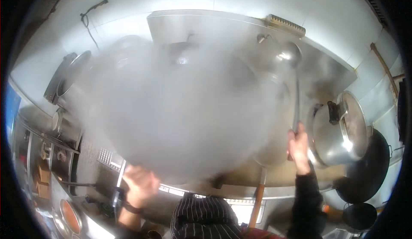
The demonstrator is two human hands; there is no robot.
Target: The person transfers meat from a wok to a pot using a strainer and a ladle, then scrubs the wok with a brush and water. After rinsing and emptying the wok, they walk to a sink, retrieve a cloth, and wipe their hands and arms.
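Observation:
My right hand (298, 144) is closed around the handle of a metal ladle (297, 95). The ladle points up and away from me, its round bowl raised near the back splash panel. My left hand (141, 181) is at the near left edge of a thick steam cloud (180, 110). Its fingers are curled, but haze hides what they hold. That cloud covers the middle of the stove, so whatever gives it off is mostly hidden. To the right of the left hand, a tool with a wooden handle (258, 202) leans on the stove's front edge.
Right of the ladle stands a steel pot (326, 129) with its lid (355, 125) tilted beside it. A large black wok (371, 170) and a small black pan (359, 216) are farther right. At lower left is a bowl with orange-red contents (71, 217).

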